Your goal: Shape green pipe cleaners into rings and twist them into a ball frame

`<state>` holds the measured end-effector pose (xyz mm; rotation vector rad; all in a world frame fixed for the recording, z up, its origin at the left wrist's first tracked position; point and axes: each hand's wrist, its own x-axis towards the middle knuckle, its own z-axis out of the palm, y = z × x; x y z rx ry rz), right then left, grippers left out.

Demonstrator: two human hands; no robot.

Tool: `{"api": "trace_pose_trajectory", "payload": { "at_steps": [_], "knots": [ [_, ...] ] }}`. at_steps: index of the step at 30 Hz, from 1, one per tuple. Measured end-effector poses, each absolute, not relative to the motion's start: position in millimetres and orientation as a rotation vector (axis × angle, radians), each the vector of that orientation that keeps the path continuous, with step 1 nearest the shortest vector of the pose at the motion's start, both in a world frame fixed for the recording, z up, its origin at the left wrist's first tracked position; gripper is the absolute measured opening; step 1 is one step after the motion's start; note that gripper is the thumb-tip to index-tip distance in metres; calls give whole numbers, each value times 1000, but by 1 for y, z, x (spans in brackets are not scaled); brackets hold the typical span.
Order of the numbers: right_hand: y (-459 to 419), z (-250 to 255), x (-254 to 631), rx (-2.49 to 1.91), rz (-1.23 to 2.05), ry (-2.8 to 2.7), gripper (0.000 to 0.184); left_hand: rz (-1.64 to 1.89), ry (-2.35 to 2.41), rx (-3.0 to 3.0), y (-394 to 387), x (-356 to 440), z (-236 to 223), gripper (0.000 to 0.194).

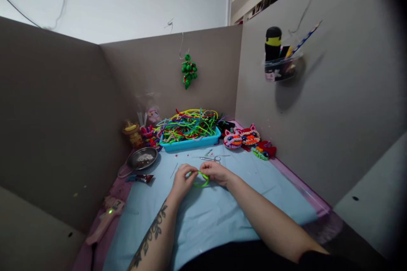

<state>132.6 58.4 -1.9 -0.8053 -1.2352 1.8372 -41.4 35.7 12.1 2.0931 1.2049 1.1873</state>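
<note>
A bright green pipe cleaner (201,185) is bent into a loop between my two hands, above the light blue table cover. My left hand (183,181) pinches one side of it between thumb and fingers. On the other side, my right hand (215,172) is closed on the pipe cleaner with thumb and forefinger. Both sets of fingertips almost meet at the top of the loop. Just beyond my right hand lie scissors (210,159). A thin stick-like tool (174,170) rests to the left of my left hand.
A blue tray (190,145) heaped with colourful pipe cleaners stands at the back. Several fuzzy craft figures (250,136) sit right of it. At left are a metal bowl (143,159), a wrapper (140,178) and a pink glue gun (106,220). Grey partitions (171,67) enclose the table.
</note>
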Motion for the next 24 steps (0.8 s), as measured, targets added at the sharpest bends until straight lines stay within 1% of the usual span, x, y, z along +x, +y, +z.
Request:
{"api": "trace_pose_trajectory", "payload": {
  "at_steps": [4, 7, 9, 11, 14, 15, 17, 19, 22, 24],
  "knots": [
    [59, -4, 135, -839, 1802, -1393, 32, 1140, 1204, 2164, 32, -39, 16, 12],
    [61, -8, 134, -838, 1666, -1526, 28, 1140, 1237, 2177, 31, -39, 15, 13],
    [61, -9, 132, -856, 1537, -1621, 22, 1148, 1258, 2150, 31, -39, 14, 13],
    [60, -9, 129, -907, 1358, -1721, 15, 1154, 1270, 2116, 31, -39, 12, 14],
    [57, -7, 125, -965, 956, -1858, 3, 1165, 1290, 2041, 34, -39, 9, 15],
    [56, -6, 125, -969, 810, -1900, 2, 1172, 1300, 2003, 35, -38, 9, 15],
    [54, -4, 124, -956, 552, -1973, 8, 1178, 1314, 1904, 37, -37, 7, 16],
    [53, -3, 124, -944, 362, -2028, 11, 1170, 1302, 1780, 40, -36, 4, 17],
    [52, -4, 124, -956, 188, -2079, 11, 1131, 1242, 1612, 44, -36, -1, 19],
    [52, -5, 124, -977, 134, -2106, 10, 1125, 1233, 1567, 44, -36, -4, 20]
  ]
}}
